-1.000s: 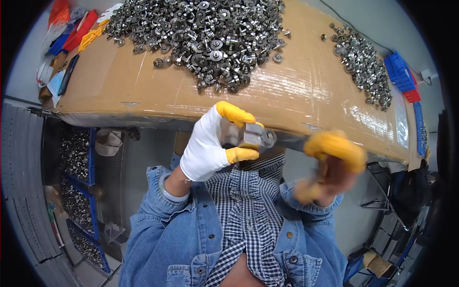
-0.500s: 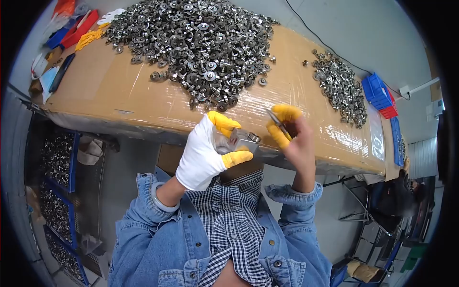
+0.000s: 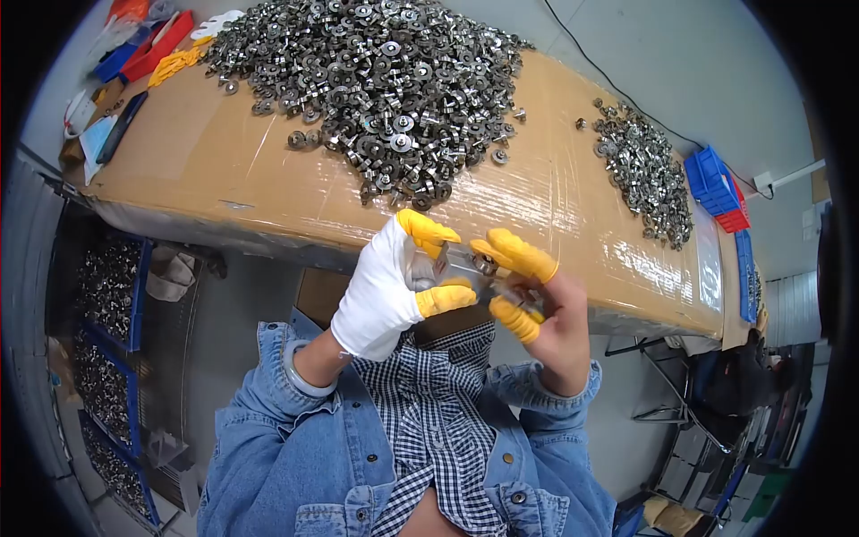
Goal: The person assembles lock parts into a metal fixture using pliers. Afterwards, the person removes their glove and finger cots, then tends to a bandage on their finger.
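Note:
My left hand (image 3: 385,286), in a white glove with yellow fingertips, grips a metal block (image 3: 459,265) between thumb and fingers in front of the table edge. A small round metal part (image 3: 484,263) sits at the block's right end. My right hand (image 3: 537,291), with yellow finger covers, has its fingertips at that round part. Between its thumb and fingers is a dark, blurred tool (image 3: 521,295). Beyond both hands lies a large pile of small metal parts (image 3: 385,89).
A smaller metal pile (image 3: 644,166) lies on the right of the cardboard-covered table (image 3: 206,170), beside blue bins (image 3: 710,179). Yellow gloves (image 3: 174,65) and a red tray (image 3: 159,49) are at the back left. Blue trays of parts (image 3: 107,385) stand below left.
My right hand first swung in from the right with the tool, then came down and left to the round part. My left hand keeps its hold on the block. The view has shifted.

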`<state>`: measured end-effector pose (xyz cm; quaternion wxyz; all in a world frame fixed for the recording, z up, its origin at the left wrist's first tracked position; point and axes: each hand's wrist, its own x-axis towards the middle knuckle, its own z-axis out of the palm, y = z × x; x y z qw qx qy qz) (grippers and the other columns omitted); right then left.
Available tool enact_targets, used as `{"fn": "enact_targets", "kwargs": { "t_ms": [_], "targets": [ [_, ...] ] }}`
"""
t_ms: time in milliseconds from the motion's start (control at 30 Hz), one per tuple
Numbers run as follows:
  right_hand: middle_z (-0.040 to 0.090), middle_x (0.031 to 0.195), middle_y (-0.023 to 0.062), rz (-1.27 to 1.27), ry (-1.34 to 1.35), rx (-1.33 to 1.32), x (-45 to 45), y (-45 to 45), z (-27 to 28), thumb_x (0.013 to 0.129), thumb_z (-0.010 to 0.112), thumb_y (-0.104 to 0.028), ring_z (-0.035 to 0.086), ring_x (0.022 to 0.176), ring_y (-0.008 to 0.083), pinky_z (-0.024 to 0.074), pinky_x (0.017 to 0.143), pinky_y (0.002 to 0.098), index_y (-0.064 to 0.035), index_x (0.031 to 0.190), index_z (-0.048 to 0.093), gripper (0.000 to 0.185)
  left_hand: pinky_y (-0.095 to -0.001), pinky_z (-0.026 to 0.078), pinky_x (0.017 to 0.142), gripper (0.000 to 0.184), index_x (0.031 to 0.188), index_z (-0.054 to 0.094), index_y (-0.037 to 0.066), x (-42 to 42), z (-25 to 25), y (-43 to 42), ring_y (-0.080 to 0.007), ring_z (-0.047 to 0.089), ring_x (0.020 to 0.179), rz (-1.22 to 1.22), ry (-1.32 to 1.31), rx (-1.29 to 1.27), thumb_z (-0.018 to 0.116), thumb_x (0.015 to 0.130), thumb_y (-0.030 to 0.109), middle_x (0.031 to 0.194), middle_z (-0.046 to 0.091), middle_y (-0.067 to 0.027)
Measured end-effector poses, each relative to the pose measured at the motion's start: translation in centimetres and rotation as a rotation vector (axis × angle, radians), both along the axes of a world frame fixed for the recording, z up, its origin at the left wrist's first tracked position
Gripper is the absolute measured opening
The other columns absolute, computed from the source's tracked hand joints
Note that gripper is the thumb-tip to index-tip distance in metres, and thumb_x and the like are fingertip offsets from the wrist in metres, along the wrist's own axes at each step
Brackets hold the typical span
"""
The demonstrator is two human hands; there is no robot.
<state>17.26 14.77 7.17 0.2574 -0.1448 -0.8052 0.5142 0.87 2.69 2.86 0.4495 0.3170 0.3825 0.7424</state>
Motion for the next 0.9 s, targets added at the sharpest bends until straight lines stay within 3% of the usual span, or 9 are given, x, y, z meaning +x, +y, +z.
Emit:
{"fn": "enact_targets", "kwargs": {
  "t_ms": [33,167,233,333,433,533,600,700,900],
  "targets": [
    [0.071,0.099,0.0069,-0.029,-0.044,0.179,0.3,0.0,0.0,0.079,0.077,-0.011,0.058,0.071,0.0074,0.0473,0.064,0.0215,-0.0008,0.128,0.058,0.053,-0.0279,0.052,0.085,0.054,0.115,0.049,0.004,0.0,0.1,-0.1,-0.0152,0.062,0.099,-0.003,0.005,-0.002,0.082,0.073,0.002,0.105,0.055,-0.0048],
    [0.069,0.083,0.0043,-0.156,0.050,0.135,0.4,-0.4,0.1,0.076,0.079,-0.011,0.058,0.066,0.0078,0.0474,0.062,0.0221,-0.0010,0.122,0.063,0.050,-0.0268,0.049,0.086,0.054,0.114,0.049,0.004,0.0,0.3,-0.3,-0.0124,0.059,0.099,-0.017,0.003,-0.043,0.083,0.072,0.004,0.105,0.055,-0.0040],
    [0.069,0.082,0.0044,-0.146,-0.005,0.296,0.8,-0.4,0.7,0.075,0.079,-0.010,0.059,0.066,0.0084,0.0480,0.063,0.0222,-0.0001,0.119,0.064,0.048,-0.0263,0.048,0.086,0.055,0.114,0.050,0.004,0.0,0.4,-0.3,-0.0109,0.056,0.099,-0.030,0.001,-0.051,0.084,0.071,0.005,0.104,0.055,-0.0035],
    [0.071,0.084,0.0052,-0.219,0.114,0.306,0.7,-0.9,0.9,0.078,0.077,-0.009,0.060,0.067,0.0091,0.0482,0.063,0.0221,0.0001,0.111,0.067,0.036,-0.0252,0.046,0.086,0.055,0.113,0.050,0.004,0.1,0.8,-0.5,-0.0098,0.054,0.098,-0.057,-0.009,-0.077,0.085,0.070,0.006,0.104,0.055,-0.0031],
    [0.071,0.082,0.0058,-0.221,0.140,0.133,0.2,-0.5,1.1,0.082,0.074,-0.008,0.061,0.068,0.0109,0.0487,0.065,0.0227,0.0016,0.105,0.069,0.025,-0.0253,0.046,0.086,0.054,0.112,0.051,0.004,0.4,0.9,-0.5,-0.0098,0.054,0.097,-0.047,-0.053,-0.030,0.085,0.070,0.007,0.103,0.054,-0.0030],
    [0.070,0.086,0.0083,-0.126,0.094,-0.041,-0.4,1.4,0.5,0.084,0.073,-0.008,0.063,0.076,0.0128,0.0490,0.070,0.0241,0.0032,0.099,0.069,0.019,-0.0295,0.052,0.085,0.057,0.112,0.050,0.003,0.2,0.4,-0.6,-0.0146,0.057,0.105,-0.060,0.034,-0.076,0.085,0.068,0.005,0.108,0.056,-0.0058],
    [0.068,0.086,0.0074,-0.032,0.124,-0.146,-1.1,2.2,-0.4,0.083,0.074,-0.008,0.060,0.077,0.0120,0.0469,0.069,0.0243,0.0028,0.093,0.069,0.016,-0.0278,0.051,0.083,0.057,0.111,0.051,0.003,0.2,0.0,-0.5,-0.0133,0.056,0.103,-0.030,0.147,-0.080,0.086,0.067,0.006,0.107,0.056,-0.0057],
    [0.064,0.080,0.0047,0.130,0.087,-0.097,-1.8,2.8,-0.7,0.082,0.075,-0.008,0.057,0.073,0.0112,0.0441,0.065,0.0244,0.0023,0.089,0.069,0.014,-0.0257,0.051,0.080,0.057,0.110,0.052,0.002,0.1,-0.1,-0.5,-0.0116,0.057,0.100,-0.017,0.217,-0.100,0.087,0.066,0.006,0.105,0.056,-0.0054],
    [0.063,0.077,0.0042,0.120,0.031,-0.031,-1.6,3.0,-0.9,0.078,0.079,-0.009,0.055,0.071,0.0112,0.0428,0.063,0.0250,0.0006,0.085,0.068,0.016,-0.0241,0.050,0.078,0.057,0.110,0.052,0.002,-0.2,0.3,-0.5,-0.0103,0.058,0.094,-0.078,0.223,-0.166,0.087,0.066,0.007,0.101,0.057,-0.0050]
  ]
}}
